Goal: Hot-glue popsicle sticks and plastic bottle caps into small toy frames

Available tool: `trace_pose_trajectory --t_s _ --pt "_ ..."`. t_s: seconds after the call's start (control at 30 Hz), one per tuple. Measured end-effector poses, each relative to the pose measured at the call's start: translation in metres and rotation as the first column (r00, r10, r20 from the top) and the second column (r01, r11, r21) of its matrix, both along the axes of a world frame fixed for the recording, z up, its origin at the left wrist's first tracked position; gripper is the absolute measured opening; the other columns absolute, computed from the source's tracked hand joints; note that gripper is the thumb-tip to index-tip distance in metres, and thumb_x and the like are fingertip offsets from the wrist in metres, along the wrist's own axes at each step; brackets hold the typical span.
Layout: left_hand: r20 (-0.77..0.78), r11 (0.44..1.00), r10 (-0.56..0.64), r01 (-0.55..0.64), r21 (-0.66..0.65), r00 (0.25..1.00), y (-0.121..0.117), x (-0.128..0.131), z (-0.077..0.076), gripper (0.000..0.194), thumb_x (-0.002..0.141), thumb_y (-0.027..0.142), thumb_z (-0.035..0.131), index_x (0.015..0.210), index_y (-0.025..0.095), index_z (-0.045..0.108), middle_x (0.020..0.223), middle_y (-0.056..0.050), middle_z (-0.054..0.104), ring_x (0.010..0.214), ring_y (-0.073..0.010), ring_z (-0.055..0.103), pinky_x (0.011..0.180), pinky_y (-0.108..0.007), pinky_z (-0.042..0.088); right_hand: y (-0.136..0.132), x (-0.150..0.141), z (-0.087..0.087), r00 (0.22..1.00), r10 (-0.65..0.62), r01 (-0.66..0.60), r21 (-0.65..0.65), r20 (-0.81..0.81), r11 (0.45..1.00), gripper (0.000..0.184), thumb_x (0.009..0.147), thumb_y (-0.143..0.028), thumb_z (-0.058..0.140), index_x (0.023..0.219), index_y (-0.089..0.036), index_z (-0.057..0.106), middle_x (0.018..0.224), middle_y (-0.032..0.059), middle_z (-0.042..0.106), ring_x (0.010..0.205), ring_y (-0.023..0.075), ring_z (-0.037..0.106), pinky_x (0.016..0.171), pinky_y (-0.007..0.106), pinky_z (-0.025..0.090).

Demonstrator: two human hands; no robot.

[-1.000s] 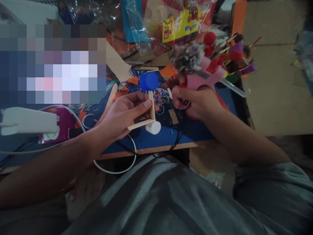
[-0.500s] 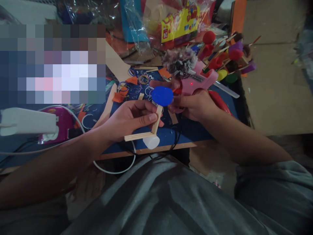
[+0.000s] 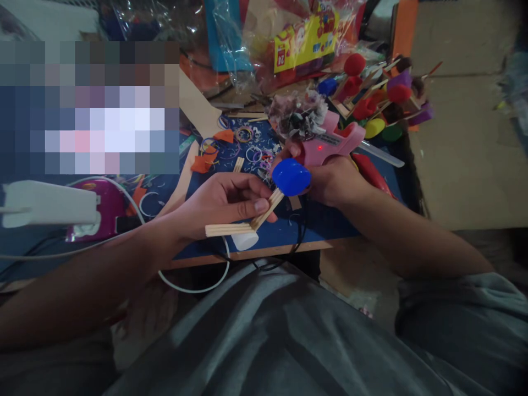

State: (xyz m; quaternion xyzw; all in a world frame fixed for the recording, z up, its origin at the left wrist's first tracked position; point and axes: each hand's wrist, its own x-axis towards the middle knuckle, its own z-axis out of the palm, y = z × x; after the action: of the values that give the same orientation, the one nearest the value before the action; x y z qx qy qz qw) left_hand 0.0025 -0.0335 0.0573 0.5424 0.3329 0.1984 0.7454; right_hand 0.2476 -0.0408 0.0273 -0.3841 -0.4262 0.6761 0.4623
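Observation:
My left hand (image 3: 229, 201) is closed around an L-shaped piece made of bundled wooden craft sticks (image 3: 226, 230), pinching one arm between thumb and fingers. At the upper end of that arm sits a blue round cap-like piece (image 3: 291, 177); beneath the corner hangs a white one (image 3: 245, 240). My right hand (image 3: 335, 180) is wrapped around a pink glue gun (image 3: 332, 146) with a small red light on. The blue piece covers part of the right fingers. A clear glue stick (image 3: 381, 153) juts from the gun's back. Grey shredded fluff (image 3: 299, 110) hides its front.
Orange scraps (image 3: 205, 159) and rubber bands (image 3: 243, 133) litter the blue tabletop (image 3: 330, 223). Back right is a pile of stick-and-cap pieces (image 3: 371, 99). White cable (image 3: 193, 290) loops past the front edge, near a charger (image 3: 49, 203). Clear plastic bags (image 3: 247, 33) lie behind.
The stick piece has tilted, and its blue end has swung right and nearer, beside my right fingers. My right hand and the glue gun have shifted slightly left.

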Motion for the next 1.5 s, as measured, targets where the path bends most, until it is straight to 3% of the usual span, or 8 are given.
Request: trace_pose_trajectory --t_s 0.23,0.47,0.57,0.83,1.0,1.2,1.33,1.5 --pt "0.087 0.985 0.038 -0.022 -0.172 0.995 0.003 -0.001 -0.008 0.070 0.071 0.047 0.119 0.098 0.022 0.060 0.073 0.000 0.083 0.052 -0.0120 0.071 0.048 -0.016 0.049 -0.004 -0.003 0.016 0.986 -0.153 0.152 -0.026 -0.062 0.988 0.044 0.078 -0.047 0.100 0.093 -0.030 0.062 0.099 0.0035 0.085 0.080 0.0224 0.076 0.060 0.031 0.061" --pt "0.128 0.975 -0.005 0.034 -0.222 0.992 0.007 -0.008 -0.012 0.060 0.081 0.049 0.112 0.097 0.023 0.060 0.066 0.001 0.077 0.057 -0.0161 0.075 0.055 -0.021 0.054 -0.005 -0.001 0.010 0.999 -0.002 0.004 0.039 -0.049 0.999 0.058 0.072 -0.061 0.111 0.091 -0.029 0.067 0.100 0.0040 0.082 0.096 0.0230 0.079 0.074 0.031 0.064" --pt "0.127 0.969 -0.038 0.068 -0.240 0.991 0.007 -0.009 -0.014 0.057 0.084 0.046 0.111 0.095 0.022 0.062 0.067 0.001 0.077 0.057 -0.0154 0.075 0.057 -0.021 0.057 -0.006 0.000 0.007 0.994 0.105 -0.104 0.049 -0.021 0.993 0.067 0.069 -0.066 0.113 0.096 -0.029 0.064 0.103 0.0043 0.082 0.094 0.0238 0.079 0.068 0.032 0.061" --pt "0.144 0.952 0.040 0.006 -0.306 0.989 0.014 -0.005 -0.019 0.058 0.075 0.031 0.116 0.087 0.017 0.060 0.106 0.001 0.078 0.064 -0.0120 0.082 0.058 -0.020 0.066 -0.001 0.002 0.010 0.969 0.223 -0.236 0.138 0.106 0.962 0.069 0.062 -0.050 0.119 0.098 -0.028 0.065 0.101 0.0032 0.082 0.110 0.0289 0.083 0.092 0.039 0.070" --pt "0.144 0.949 0.088 -0.039 -0.314 0.986 0.010 -0.002 -0.020 0.055 0.079 0.044 0.113 0.090 0.020 0.064 0.078 -0.001 0.080 0.061 -0.0171 0.080 0.055 -0.021 0.063 0.001 0.001 0.011 0.972 0.185 -0.208 0.162 0.145 0.965 0.065 0.063 -0.045 0.120 0.095 -0.027 0.067 0.095 0.0009 0.081 0.101 0.0256 0.082 0.090 0.038 0.069" --pt "0.156 0.958 0.176 -0.133 -0.253 0.972 0.009 -0.001 -0.012 0.061 0.093 0.078 0.090 0.094 0.019 0.074 0.080 -0.009 0.084 0.068 -0.0226 0.082 0.061 -0.029 0.066 -0.001 0.000 0.007 0.998 0.014 -0.019 0.092 0.054 0.996 0.072 0.063 -0.051 0.120 0.103 -0.028 0.065 0.101 -0.0001 0.081 0.079 0.0181 0.075 0.063 0.030 0.061" --pt "0.211 0.951 0.304 -0.284 -0.120 0.929 0.011 -0.003 -0.017 0.074 0.092 0.092 0.083 0.101 0.019 0.078 0.080 -0.007 0.080 0.074 -0.0245 0.082 0.060 -0.031 0.066 0.001 0.000 0.006 0.989 -0.135 0.128 0.107 0.056 0.986 0.070 0.064 -0.054 0.119 0.104 -0.028 0.068 0.101 0.0001 0.080 0.075 0.0171 0.074 0.058 0.029 0.058" --pt "0.225 0.903 0.386 -0.416 0.108 0.895 0.010 -0.007 -0.030 0.058 0.091 0.071 0.100 0.118 0.025 0.078 0.095 -0.003 0.081 0.079 -0.0189 0.078 0.072 -0.033 0.066 0.002 0.000 0.005 0.976 -0.208 0.200 0.117 0.066 0.973 0.070 0.064 -0.055 0.119 0.108 -0.029 0.071 0.106 0.0028 0.083 0.083 0.0211 0.077 0.059 0.032 0.061"
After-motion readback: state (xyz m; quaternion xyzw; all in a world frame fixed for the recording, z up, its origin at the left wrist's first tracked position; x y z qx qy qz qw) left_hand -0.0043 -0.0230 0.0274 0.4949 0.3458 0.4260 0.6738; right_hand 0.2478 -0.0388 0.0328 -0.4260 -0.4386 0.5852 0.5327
